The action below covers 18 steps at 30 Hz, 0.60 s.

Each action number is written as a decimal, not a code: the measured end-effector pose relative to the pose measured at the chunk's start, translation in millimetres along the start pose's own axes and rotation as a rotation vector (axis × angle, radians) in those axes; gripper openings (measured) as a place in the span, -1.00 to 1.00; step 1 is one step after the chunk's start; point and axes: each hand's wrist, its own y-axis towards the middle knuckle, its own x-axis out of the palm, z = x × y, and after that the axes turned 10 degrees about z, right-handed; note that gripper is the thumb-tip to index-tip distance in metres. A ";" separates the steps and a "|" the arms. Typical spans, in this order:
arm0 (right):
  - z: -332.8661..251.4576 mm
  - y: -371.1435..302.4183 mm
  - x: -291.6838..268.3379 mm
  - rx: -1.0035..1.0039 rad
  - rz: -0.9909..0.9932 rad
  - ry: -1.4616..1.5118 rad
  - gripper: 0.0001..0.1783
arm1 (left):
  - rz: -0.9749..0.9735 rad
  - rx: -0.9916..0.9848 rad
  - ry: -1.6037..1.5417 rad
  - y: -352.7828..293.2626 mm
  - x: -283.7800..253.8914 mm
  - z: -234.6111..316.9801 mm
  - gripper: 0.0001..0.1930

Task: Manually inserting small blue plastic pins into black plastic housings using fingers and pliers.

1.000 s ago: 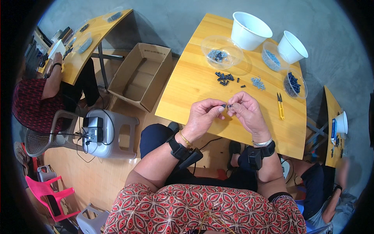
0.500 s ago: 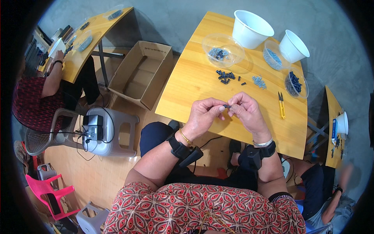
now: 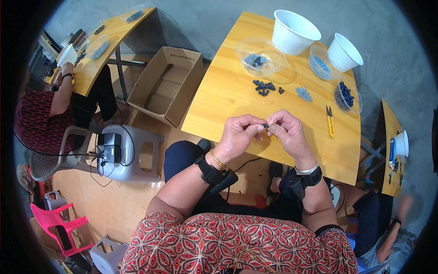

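Over the near edge of the wooden table, my left hand [image 3: 238, 132] pinches a small black plastic piece [image 3: 265, 125] between thumb and forefinger. My right hand [image 3: 288, 133] is closed at the other end of the same piece, fingertips almost meeting the left ones. The fingers partly cover the piece, so its full shape is hidden. Beyond my hands lies a pile of similar black pieces [image 3: 262, 86], with a loose one [image 3: 281, 90] beside it. To their right is a small heap of silvery screw-like metal parts [image 3: 303, 94]. Yellow-handled thread snips [image 3: 330, 123] rest further right.
Clear tubs hold mixed parts [image 3: 256, 61], metal parts [image 3: 320, 67] and black pieces [image 3: 346, 97]. White buckets [image 3: 296, 33] [image 3: 344, 52] stand at the back. A cardboard box [image 3: 166, 86] sits on the floor left of the table. Other people sit at left and lower right.
My hands stay together with the piece, the right fingers shifting slightly around it. Beside the pile, the loose black bits look different. At left, another person's hand has moved.
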 end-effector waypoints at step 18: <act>-2.2 -1.8 -7.6 -0.093 0.199 -0.189 -0.90 | -0.022 -0.050 0.015 2.8 -1.3 0.9 -0.88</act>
